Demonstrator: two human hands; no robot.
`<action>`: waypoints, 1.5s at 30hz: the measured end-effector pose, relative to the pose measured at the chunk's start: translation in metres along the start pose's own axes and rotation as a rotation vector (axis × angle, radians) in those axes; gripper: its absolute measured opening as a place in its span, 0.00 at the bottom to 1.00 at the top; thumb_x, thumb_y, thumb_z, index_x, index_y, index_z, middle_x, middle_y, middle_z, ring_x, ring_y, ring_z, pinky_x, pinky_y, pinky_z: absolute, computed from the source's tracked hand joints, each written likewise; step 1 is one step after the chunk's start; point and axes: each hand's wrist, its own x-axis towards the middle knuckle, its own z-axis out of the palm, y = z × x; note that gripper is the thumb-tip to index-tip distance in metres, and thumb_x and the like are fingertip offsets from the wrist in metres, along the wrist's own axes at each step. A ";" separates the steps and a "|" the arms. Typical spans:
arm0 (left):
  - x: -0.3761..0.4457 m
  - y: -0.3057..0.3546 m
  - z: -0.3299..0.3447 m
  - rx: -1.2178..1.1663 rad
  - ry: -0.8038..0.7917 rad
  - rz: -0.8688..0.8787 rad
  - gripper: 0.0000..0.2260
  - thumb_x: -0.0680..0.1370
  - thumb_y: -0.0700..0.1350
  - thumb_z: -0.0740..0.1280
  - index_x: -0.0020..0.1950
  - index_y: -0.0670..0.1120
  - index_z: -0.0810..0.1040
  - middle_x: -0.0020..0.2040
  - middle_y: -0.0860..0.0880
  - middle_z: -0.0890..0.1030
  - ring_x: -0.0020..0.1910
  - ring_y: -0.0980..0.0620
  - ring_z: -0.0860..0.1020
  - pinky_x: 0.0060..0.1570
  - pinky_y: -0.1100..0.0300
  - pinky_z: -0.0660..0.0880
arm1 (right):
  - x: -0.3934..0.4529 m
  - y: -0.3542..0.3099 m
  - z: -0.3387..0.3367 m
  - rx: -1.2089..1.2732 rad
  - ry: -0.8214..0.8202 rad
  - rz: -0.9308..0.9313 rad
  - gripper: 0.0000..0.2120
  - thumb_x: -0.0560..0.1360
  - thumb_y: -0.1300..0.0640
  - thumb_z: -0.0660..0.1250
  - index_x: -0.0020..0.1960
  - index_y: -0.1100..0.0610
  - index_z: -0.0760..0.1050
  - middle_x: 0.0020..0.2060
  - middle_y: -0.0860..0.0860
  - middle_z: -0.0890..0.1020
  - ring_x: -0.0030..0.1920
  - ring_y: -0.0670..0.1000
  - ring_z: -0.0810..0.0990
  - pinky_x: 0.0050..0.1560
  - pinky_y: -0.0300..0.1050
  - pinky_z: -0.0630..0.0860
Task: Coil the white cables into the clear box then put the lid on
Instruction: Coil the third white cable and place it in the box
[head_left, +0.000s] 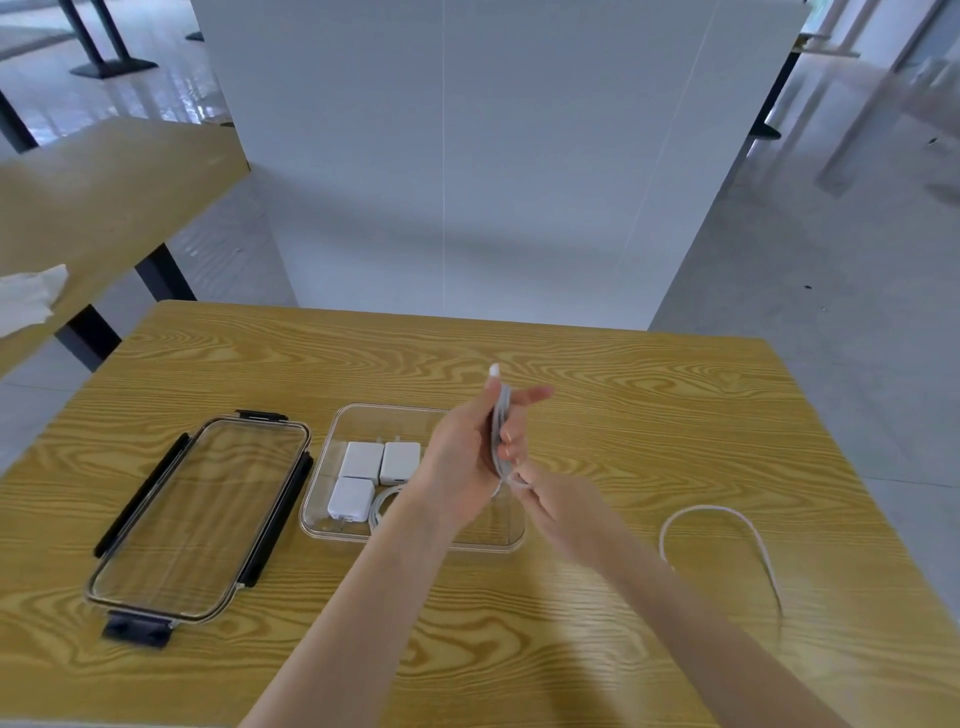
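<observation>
My left hand (467, 447) holds a folded white cable (500, 415) upright above the clear box (332, 525); the plug tip sticks up past my fingers. My right hand (556, 506) pinches the cable's lower end just below the left hand. The box holds three white chargers (363, 460) and a coiled white cable (384, 501). Another loose white cable (727, 512) lies in a loop on the table to the right. The clear lid (202, 519) with black clasps lies flat to the left of the box.
The wooden table (597, 364) carries everything. A white partition (467, 156) stands behind its far edge. A second wooden table (104, 192) with white paper (28, 299) is at the left.
</observation>
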 end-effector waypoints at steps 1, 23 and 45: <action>-0.006 -0.002 0.003 0.058 -0.043 -0.029 0.21 0.81 0.50 0.51 0.54 0.35 0.75 0.22 0.54 0.69 0.20 0.58 0.64 0.24 0.67 0.64 | 0.005 0.002 -0.004 0.009 -0.020 0.027 0.09 0.81 0.54 0.53 0.43 0.54 0.65 0.31 0.51 0.75 0.33 0.54 0.75 0.32 0.41 0.64; 0.029 -0.014 -0.030 -0.026 0.324 -0.078 0.23 0.82 0.52 0.49 0.60 0.36 0.73 0.42 0.46 0.85 0.43 0.52 0.82 0.50 0.59 0.74 | -0.011 -0.037 -0.021 -0.031 0.122 -0.054 0.12 0.81 0.52 0.51 0.53 0.58 0.68 0.36 0.54 0.79 0.35 0.58 0.76 0.36 0.49 0.69; 0.015 -0.040 -0.018 0.536 0.405 -0.314 0.21 0.82 0.52 0.49 0.45 0.40 0.75 0.23 0.49 0.80 0.19 0.53 0.66 0.20 0.65 0.63 | 0.051 -0.016 -0.058 -0.071 -0.021 0.074 0.09 0.71 0.55 0.66 0.33 0.57 0.74 0.28 0.48 0.74 0.30 0.48 0.69 0.29 0.40 0.64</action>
